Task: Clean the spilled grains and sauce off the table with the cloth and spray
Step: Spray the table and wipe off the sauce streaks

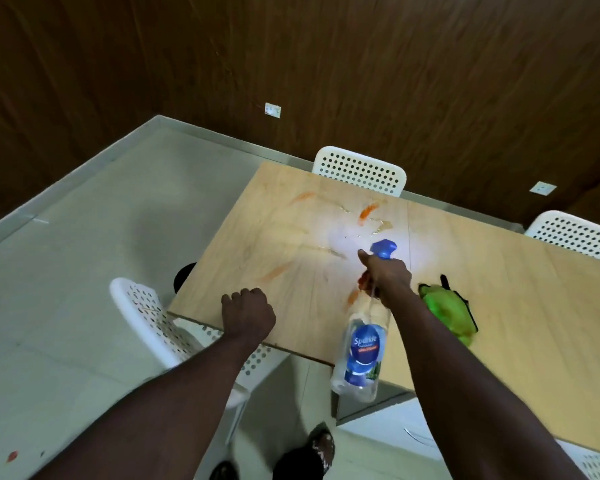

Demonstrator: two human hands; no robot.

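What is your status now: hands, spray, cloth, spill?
Right hand grips clear plastic spray bottle with blue trigger. Left hand fisted, empty, at light wooden table edge. Orange sauce streaks unwiped; crumpled green cloth lies untouched.

Pale wood-look surface (499,306) smooth, wet-glossy near orange sauce smears (367,213); clear plastic spray bottle (361,355) with glossy label; green cloth (447,311); white perforated plastic chairs (361,171).

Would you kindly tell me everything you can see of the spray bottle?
The spray bottle is clear plastic, with a blue trigger head and a blue label reading Sparkle. The right hand grips its neck and holds it tilted above the table, nozzle aimed toward the orange sauce smears. Nothing else touches it.
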